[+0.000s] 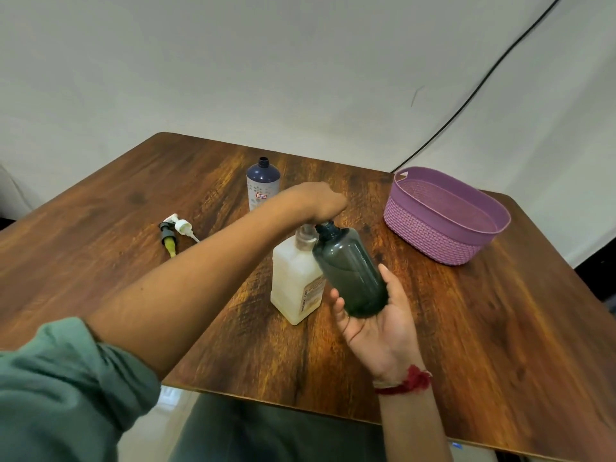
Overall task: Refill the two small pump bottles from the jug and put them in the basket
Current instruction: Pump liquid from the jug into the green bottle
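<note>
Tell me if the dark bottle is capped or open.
Open: the dark bottle has a bare threaded neck, and two pumps lie apart on the table.

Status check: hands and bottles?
Left hand on jug pump, grip hidden. Right hand holds dark bottle, uncapped, tilted, mouth by the pump. Second bottle uncapped at rear. Nothing between hands and basket.

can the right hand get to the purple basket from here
Probably yes: the right hand, holding the dark bottle, has only bare table between it and the purple basket; the left hand, on the jug pump, is off that path.
</note>
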